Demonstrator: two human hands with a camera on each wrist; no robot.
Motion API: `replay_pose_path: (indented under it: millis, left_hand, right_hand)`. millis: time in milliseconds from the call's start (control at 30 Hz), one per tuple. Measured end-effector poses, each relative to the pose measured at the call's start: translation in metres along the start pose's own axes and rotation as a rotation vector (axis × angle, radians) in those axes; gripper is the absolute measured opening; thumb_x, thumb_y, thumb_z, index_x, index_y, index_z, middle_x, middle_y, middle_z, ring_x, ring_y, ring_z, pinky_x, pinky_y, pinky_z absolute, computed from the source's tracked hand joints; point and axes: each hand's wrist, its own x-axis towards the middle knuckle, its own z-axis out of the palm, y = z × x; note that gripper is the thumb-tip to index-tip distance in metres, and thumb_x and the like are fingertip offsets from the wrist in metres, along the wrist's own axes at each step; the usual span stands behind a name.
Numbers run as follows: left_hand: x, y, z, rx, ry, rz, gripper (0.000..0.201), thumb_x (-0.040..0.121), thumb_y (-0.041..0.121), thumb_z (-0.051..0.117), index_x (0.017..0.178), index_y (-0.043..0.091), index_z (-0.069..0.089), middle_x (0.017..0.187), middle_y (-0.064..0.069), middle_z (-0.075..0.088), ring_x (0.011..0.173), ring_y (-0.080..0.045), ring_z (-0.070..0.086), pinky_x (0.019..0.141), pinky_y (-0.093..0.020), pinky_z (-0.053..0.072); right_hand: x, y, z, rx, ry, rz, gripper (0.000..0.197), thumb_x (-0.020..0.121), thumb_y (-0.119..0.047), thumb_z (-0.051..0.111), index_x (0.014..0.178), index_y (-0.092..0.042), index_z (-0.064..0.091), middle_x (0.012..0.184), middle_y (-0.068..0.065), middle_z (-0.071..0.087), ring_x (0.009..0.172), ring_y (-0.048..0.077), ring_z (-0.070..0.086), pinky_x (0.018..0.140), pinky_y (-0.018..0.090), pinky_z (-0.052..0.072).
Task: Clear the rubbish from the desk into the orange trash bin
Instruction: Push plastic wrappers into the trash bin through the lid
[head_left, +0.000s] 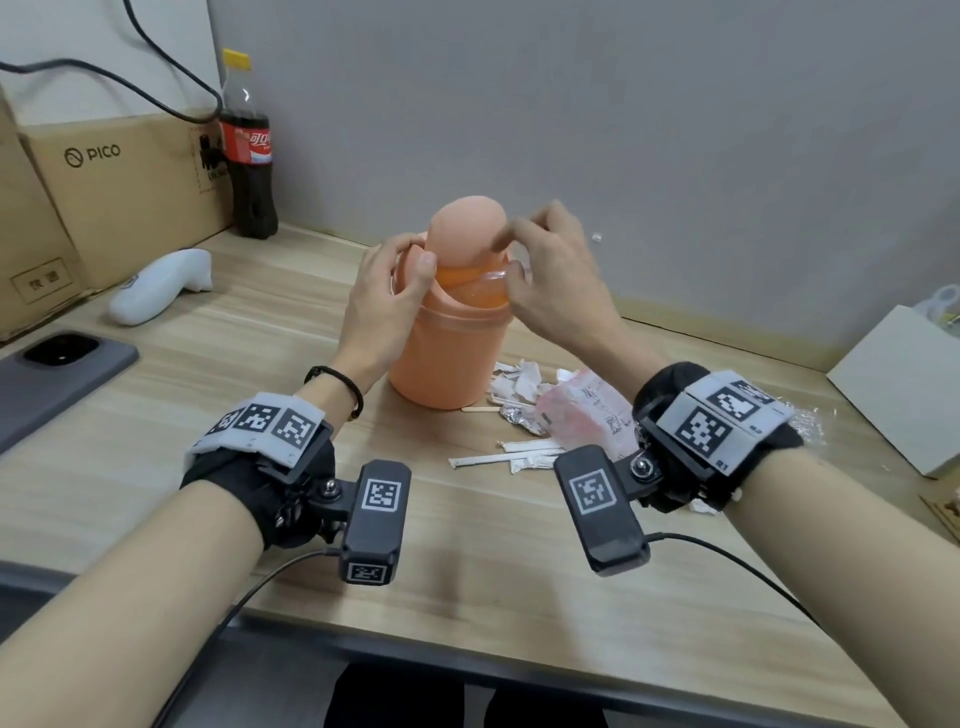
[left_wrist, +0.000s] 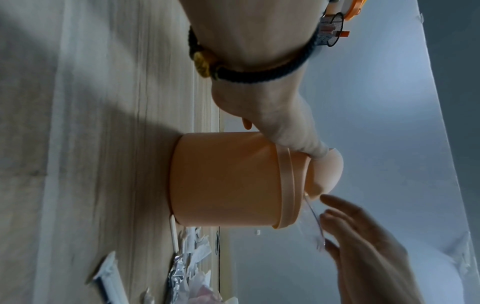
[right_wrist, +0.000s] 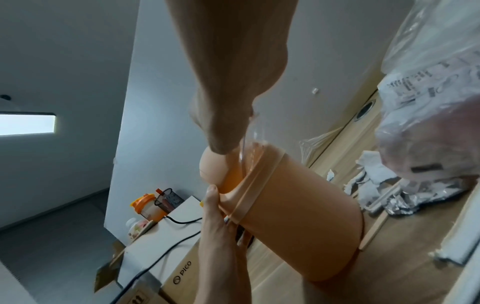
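Left hand (head_left: 388, 291) grips the bin (head_left: 447, 353) at its rim, thumb tipping the flap (head_left: 467, 223) open; right hand (head_left: 556, 275) pinches clear film (right_wrist: 249, 142) into the gap (remaining scraps (head_left: 550, 410) lie beside it)

Grey wall (head_left: 675, 130) behind wooden desk (head_left: 467, 545), perhaps laminate.

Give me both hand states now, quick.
Left hand: grips the bin top, thumb on the lid.
Right hand: pinches clear plastic into the bin opening.
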Motion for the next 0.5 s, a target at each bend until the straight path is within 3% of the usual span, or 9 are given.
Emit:
replay_pose_path:
  millis: [133,267,333,400,500]
  left_hand:
    - [0.001,0.000,0.001,0.002,0.002,0.003,0.019,0.100,0.045,0.050,0.118,0.041,0.053,0.121,0.014,0.049,0.109,0.005,0.049,0.092,-0.013,0.038]
    - [0.000,-0.001,0.001,-0.012,0.016,0.010,0.019,0.100,0.043,0.051,0.118,0.040,0.054,0.120,0.014,0.049,0.113,0.000,0.051,0.092,-0.012,0.038]
    - [0.000,-0.001,0.002,-0.016,0.012,0.008,0.020,0.100,0.043,0.051,0.120,0.039,0.054,0.122,0.013,0.049,0.113,-0.001,0.051,0.091,-0.010,0.038]
    - [0.000,-0.002,0.003,-0.022,0.005,0.005,0.022,0.100,0.044,0.050,0.121,0.038,0.054,0.124,0.011,0.050,0.114,-0.002,0.050,0.091,-0.010,0.038]
    - [0.001,-0.004,0.003,-0.047,0.004,0.004,0.025,0.098,0.047,0.051,0.121,0.038,0.055,0.126,0.008,0.051,0.119,-0.006,0.052,0.101,-0.021,0.041]
  right_hand:
    - [0.005,0.008,-0.007,-0.121,-0.206,0.095,0.027,0.089,-0.013,0.051,0.105,-0.024,0.070,0.107,0.009,0.059,0.103,0.028,0.055,0.081,0.030,0.042]
    - [0.008,0.007,-0.005,-0.175,-0.207,0.180,0.015,0.086,-0.021,0.056,0.094,-0.029,0.065,0.099,0.002,0.068,0.095,0.030,0.062,0.082,0.038,0.052]
    - [0.011,0.004,-0.005,-0.148,-0.241,0.195,0.012,0.083,-0.018,0.056,0.085,-0.030,0.060,0.097,0.007,0.068,0.094,0.032,0.062,0.083,0.041,0.053]
    - [0.014,-0.001,-0.005,-0.110,-0.239,0.156,0.013,0.081,-0.013,0.058,0.081,-0.025,0.063,0.094,0.011,0.068,0.093,0.032,0.061,0.081,0.038,0.053]
    - [0.015,-0.012,0.000,-0.034,-0.168,0.048,0.014,0.082,-0.010,0.059,0.087,-0.017,0.070,0.085,0.008,0.069,0.087,0.027,0.061,0.073,0.031,0.050]
